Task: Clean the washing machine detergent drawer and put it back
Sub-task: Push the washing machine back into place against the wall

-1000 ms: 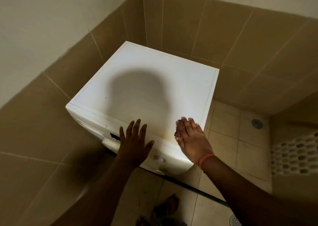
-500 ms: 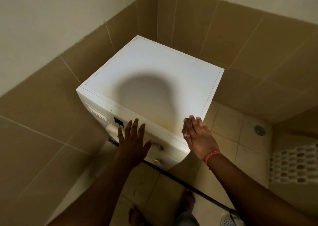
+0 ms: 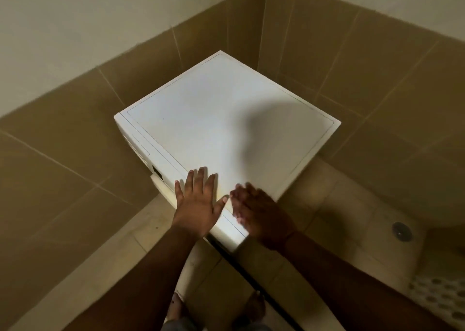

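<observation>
Your left hand (image 3: 198, 204) lies flat, fingers spread, on the washing machine (image 3: 226, 119) top near its front edge, your blurred right hand (image 3: 261, 215) loose-fingered beside it, in a brown-tiled corner.

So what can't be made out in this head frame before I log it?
- Detergent drawer: the washing machine front is seen too steeply from above; only a sliver shows at the left edge.
- Right hand: motion-blurred, finger pose and contact unclear.
- Left hand: fingers spread flat over the front edge; whether it touches is not clear.
- Feet: cut off by the bottom edge.
</observation>
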